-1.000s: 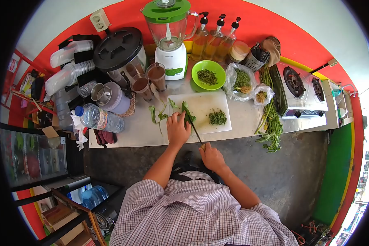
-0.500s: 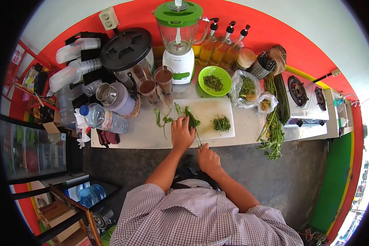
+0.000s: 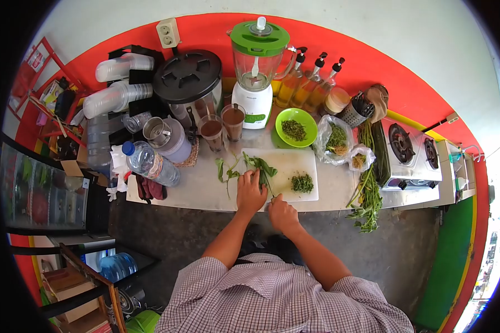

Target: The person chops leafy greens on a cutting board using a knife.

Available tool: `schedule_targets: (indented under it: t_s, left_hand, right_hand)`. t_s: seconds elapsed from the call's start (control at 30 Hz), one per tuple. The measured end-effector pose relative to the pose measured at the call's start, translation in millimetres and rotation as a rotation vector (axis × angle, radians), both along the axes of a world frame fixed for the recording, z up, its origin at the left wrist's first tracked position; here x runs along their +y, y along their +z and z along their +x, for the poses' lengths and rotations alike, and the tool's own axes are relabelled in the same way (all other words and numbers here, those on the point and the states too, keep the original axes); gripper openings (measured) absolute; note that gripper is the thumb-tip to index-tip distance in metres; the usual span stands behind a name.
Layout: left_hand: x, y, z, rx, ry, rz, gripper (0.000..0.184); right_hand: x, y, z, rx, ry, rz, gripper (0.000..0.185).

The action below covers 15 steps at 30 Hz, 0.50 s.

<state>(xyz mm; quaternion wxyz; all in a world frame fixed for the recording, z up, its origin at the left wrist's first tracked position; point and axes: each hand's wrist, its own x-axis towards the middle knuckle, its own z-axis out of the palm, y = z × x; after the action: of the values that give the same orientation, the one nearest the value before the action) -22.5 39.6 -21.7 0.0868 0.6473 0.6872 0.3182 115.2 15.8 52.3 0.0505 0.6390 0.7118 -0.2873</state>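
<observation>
My left hand (image 3: 251, 191) presses on green leaves (image 3: 264, 168) at the left part of a white cutting board (image 3: 283, 156), its fingers closed over them. In my right hand (image 3: 283, 213) is the handle of a knife (image 3: 270, 190); its thin blade points away from me, beside the leaves. A small heap of chopped greens (image 3: 302, 182) lies on the right side of the board. Left of the board, a loose leafy stem (image 3: 225, 171) rests on the metal counter. Behind the board stands a green bowl (image 3: 312, 121) with more chopped greens in it.
A blender (image 3: 254, 102), two brown-filled cups (image 3: 233, 120) and a water bottle (image 3: 151, 164) stand behind and left. Oil bottles (image 3: 306, 83) line the wall. Right are plastic bags of greens (image 3: 334, 136), long leafy stalks (image 3: 366, 191) and a gas stove (image 3: 414, 165).
The view has tilted, so the counter sits slightly lower in the picture. Both hands stay at the board, the left on the leaves and the right on the knife.
</observation>
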Motion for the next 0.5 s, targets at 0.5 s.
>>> schedule_targets:
  t_s: [0.5]
  left_hand:
    - [-2.2, -2.8, 0.2, -0.108, 0.003, 0.071, 0.031]
  right_hand:
    - [34.2, 8.4, -3.0, 0.009, 0.005, -0.04, 0.036]
